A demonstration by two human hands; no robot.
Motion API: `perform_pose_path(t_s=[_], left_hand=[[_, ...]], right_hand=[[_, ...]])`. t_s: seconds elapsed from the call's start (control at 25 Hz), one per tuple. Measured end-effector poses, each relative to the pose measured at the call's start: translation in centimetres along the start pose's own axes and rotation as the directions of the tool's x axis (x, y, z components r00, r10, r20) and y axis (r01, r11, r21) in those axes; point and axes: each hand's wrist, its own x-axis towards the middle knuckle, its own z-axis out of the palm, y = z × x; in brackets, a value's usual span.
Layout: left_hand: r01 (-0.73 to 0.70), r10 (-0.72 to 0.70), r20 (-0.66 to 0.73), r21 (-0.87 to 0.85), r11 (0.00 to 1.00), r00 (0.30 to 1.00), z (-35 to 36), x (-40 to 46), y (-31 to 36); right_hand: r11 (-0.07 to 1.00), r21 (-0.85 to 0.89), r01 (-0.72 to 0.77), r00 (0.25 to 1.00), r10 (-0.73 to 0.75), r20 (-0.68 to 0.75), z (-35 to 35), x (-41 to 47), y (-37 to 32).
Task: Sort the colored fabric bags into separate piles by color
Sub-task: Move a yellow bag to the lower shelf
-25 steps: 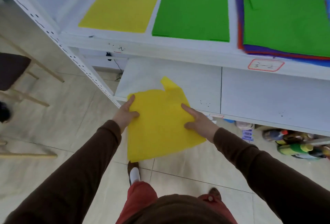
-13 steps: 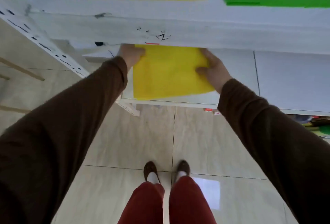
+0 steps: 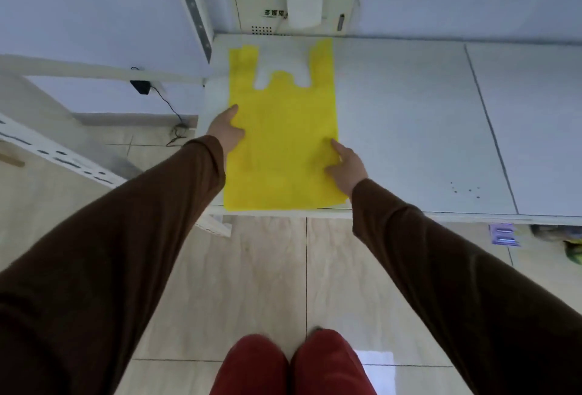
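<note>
- we see one yellow fabric bag lying flat on a white shelf, at the shelf's left end, with its bottom edge along the near rim.
- the bag is a vest shape: a plain rectangular body, two tall strap handles at the far end, and a scooped cut-out between them with a small rounded tab in the middle of it.
- through the cut-out we see the white shelf surface.
- the colour is an even, bright yellow with no print that we can make out; the cloth looks matt and lies nearly smooth.
- the left strap's far tip looks a little uneven; the picture is too soft to tell more.
- our left hand rests on the bag's left edge, about midway along it, fingers loosely together and laid flat, thumb pointing far.
- our right hand rests on the bag's right edge, nearer to us, fingers spread and pressing down on the cloth.
- neither hand is pinching the fabric; both lie open on top of it.
- both arms wear dark brown sleeves.
- below the shelf we see a pale tiled floor.
</note>
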Motion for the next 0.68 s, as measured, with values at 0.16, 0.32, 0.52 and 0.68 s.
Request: perform_pose_path(t_s=[0.16, 0.32, 0.52, 0.68], left_hand=[[0.008, -0.008, 0.000, 0.066, 0.998, 1.000, 0.3, 1.3, -0.2], [-0.033, 0.047, -0.067, 0.199, 0.979, 0.997, 0.4, 0.1, -0.3], [-0.103, 0.113, 0.001, 0.419, 0.902, 0.994, -0.3, -7.0, 3.2], [-0.284, 0.271, 0.096, 0.447, 0.848, 0.958, -1.0, -16.4, 9.6]], right_hand=[[1.000, -0.023, 0.012, 0.996, -0.014, -0.088, 1.1, 0.8, 1.0], [0.999, -0.052, -0.002, 0.994, -0.003, -0.108, 0.6, 0.2, 0.8], [0.985, -0.170, -0.006, 0.982, -0.026, -0.188, -3.7, -5.3, -1.1], [0.964, -0.242, 0.108, 0.969, -0.157, -0.191, -8.6, -13.1, -4.7]])
